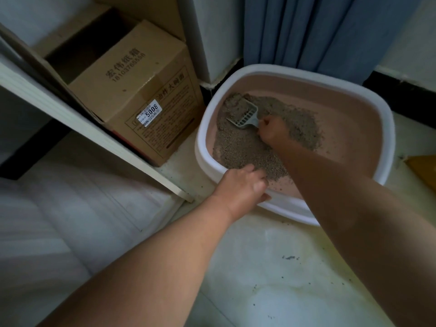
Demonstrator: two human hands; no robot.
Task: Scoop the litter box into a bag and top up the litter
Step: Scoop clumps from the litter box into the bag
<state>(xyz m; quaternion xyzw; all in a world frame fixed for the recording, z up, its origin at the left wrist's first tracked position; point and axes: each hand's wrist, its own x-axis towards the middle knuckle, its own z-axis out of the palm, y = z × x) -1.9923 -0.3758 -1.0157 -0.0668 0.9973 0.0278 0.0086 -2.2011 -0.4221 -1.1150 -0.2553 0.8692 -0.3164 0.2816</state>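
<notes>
A pink litter box with a white rim (390, 128) stands on the floor in a corner. Grey-brown litter (238, 147) covers its left half; the right half shows bare pink bottom. My right hand (273, 129) is closed around the handle of a grey slotted scoop (245, 114), whose head lies in the litter near the far left corner with litter on it. My left hand (243, 187) grips the near rim of the box, fingers over the edge. No bag is in view.
A cardboard box (132, 90) with a price sticker stands just left of the litter box, under a white shelf edge (94, 133). Blue curtains (306, 31) hang behind. Stray litter grains (290, 257) dot the pale floor. A yellowish object (422, 166) lies at the right.
</notes>
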